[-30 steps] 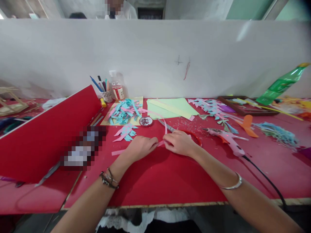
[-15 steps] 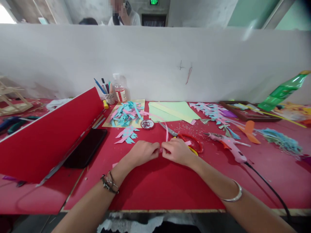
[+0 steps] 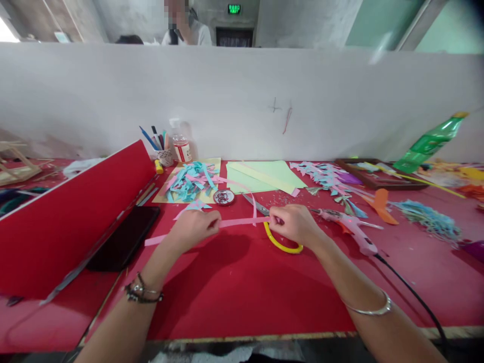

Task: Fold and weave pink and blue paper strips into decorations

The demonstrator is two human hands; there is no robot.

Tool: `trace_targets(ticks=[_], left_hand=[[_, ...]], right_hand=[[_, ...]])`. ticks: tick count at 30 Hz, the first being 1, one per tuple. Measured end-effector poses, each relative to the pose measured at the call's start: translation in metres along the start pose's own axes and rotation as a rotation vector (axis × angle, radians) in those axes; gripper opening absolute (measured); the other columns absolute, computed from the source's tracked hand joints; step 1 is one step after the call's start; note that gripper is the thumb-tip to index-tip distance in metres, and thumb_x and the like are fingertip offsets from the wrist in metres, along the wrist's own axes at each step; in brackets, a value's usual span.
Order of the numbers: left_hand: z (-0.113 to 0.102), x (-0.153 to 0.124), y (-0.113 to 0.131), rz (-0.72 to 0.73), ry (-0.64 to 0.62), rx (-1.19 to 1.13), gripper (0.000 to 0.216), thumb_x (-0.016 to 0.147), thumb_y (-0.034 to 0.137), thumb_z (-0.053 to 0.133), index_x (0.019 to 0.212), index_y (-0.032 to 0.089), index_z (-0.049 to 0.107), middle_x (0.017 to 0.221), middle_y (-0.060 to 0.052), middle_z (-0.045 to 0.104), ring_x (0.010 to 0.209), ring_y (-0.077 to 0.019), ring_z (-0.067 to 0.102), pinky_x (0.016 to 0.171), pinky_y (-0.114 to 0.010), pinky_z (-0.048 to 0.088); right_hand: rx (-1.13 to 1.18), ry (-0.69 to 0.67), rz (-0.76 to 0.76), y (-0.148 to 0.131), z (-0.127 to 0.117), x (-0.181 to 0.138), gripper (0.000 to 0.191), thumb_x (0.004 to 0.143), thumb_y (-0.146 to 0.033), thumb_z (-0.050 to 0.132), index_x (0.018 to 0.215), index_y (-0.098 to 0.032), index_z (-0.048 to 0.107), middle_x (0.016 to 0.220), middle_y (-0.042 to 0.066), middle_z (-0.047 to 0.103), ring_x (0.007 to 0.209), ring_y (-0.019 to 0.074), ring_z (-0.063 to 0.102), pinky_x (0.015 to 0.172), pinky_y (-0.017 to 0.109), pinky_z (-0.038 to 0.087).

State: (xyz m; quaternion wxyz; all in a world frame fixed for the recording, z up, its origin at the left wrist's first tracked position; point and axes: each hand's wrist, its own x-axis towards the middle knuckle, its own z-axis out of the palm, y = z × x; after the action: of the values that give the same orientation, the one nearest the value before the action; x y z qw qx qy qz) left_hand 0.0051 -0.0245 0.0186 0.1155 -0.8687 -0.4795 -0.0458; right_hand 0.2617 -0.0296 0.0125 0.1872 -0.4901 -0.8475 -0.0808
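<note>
A long pink paper strip (image 3: 242, 222) is stretched level above the red table (image 3: 245, 297) between both hands. My left hand (image 3: 192, 229) pinches it near its left part, and the strip's loose end sticks out further left. My right hand (image 3: 297, 224) pinches its right end, from which a thin loop curls back. Scissors (image 3: 278, 242) with a yellow and red handle lie under my right hand, blades pointing away to the left.
A pink glue gun (image 3: 351, 227) with a black cord lies right of my hand. Blue and pink paper scraps (image 3: 191, 179), green sheets (image 3: 264, 174), a round tin (image 3: 224, 197), a pen cup (image 3: 162, 151), a phone (image 3: 126, 237), a red board (image 3: 68, 217) and a green bottle (image 3: 429, 143) surround the spot. A person sits beyond the white partition.
My hands were close together, low over the table, pinching the strip. They have moved apart and lifted, pulling the pink strip taut between them.
</note>
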Motion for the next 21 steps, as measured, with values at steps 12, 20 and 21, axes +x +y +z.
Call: trace_targets(ticks=[12, 20, 21], left_hand=[[0.000, -0.004, 0.015, 0.078, -0.056, -0.136, 0.019, 0.076, 0.020, 0.035, 0.072, 0.017, 0.053, 0.051, -0.001, 0.055, 0.045, -0.0121, 0.048, 0.044, -0.023, 0.020], [-0.006, -0.008, 0.019, 0.151, -0.101, -0.210, 0.015, 0.075, 0.020, 0.040, 0.068, 0.018, 0.053, 0.055, 0.001, 0.057, 0.048, -0.0106, 0.051, 0.044, -0.022, 0.020], [-0.004, -0.007, 0.021, 0.166, -0.094, -0.220, 0.014, 0.076, 0.022, 0.040, 0.069, 0.018, 0.053, 0.056, 0.001, 0.058, 0.049, -0.0110, 0.051, 0.044, -0.022, 0.020]], right_hand=[[0.002, 0.271, -0.202, -0.043, 0.012, 0.002, 0.028, 0.075, -0.027, 0.046, 0.098, -0.014, 0.052, 0.098, 0.012, 0.056, 0.092, 0.0223, 0.048, 0.084, 0.036, 0.032], [0.203, -0.048, -0.117, -0.063, 0.028, -0.003, 0.026, 0.083, -0.032, 0.038, 0.066, -0.017, 0.051, 0.056, 0.000, 0.054, 0.054, 0.0120, 0.045, 0.056, 0.024, 0.027], [0.215, -0.054, -0.100, -0.062, 0.028, -0.004, 0.026, 0.083, -0.031, 0.039, 0.063, -0.017, 0.049, 0.054, 0.000, 0.052, 0.052, 0.0114, 0.043, 0.055, 0.024, 0.025]])
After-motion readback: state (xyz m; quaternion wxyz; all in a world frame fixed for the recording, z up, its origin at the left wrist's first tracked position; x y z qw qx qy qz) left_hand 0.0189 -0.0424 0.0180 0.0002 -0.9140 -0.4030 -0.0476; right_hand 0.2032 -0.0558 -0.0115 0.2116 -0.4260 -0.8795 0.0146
